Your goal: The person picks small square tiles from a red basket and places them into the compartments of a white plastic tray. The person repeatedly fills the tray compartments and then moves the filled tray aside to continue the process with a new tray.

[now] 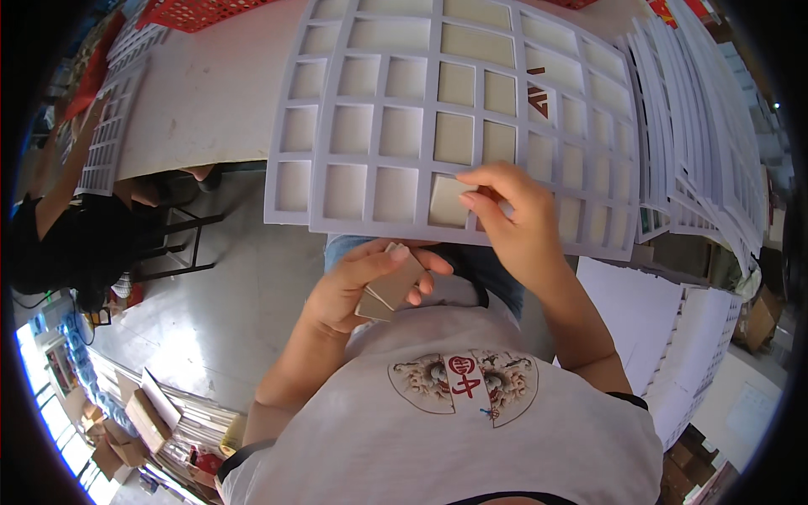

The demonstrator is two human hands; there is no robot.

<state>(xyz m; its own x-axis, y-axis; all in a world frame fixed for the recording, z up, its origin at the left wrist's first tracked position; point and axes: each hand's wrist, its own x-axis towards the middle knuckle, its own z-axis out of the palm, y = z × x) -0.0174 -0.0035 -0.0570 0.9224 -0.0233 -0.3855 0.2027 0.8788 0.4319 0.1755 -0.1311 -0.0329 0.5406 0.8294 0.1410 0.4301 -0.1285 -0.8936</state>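
Note:
A white grid panel point(424, 168) with rows of square and rectangular openings lies before me, over another such panel point(269, 189) that shows along its left side. My right hand point(515, 210) pinches a beige square tile point(446, 200) between thumb and fingers. That tile sits slightly tilted in an opening of the panel's near row. Several openings above it hold similar beige pieces point(454, 139). Below the panel's near edge, my left hand point(353, 282) is closed around a few thin beige-grey tiles point(396, 284), fanned a little apart. Their exact number is hard to make out.
More white grid panels point(699, 135) lean in a stack at the right. A red perforated basket point(198, 12) rests at the far left of the table point(202, 101). Another person point(71, 240) works at the left, near a grid panel point(114, 126). White sheets point(627, 303) lie at lower right.

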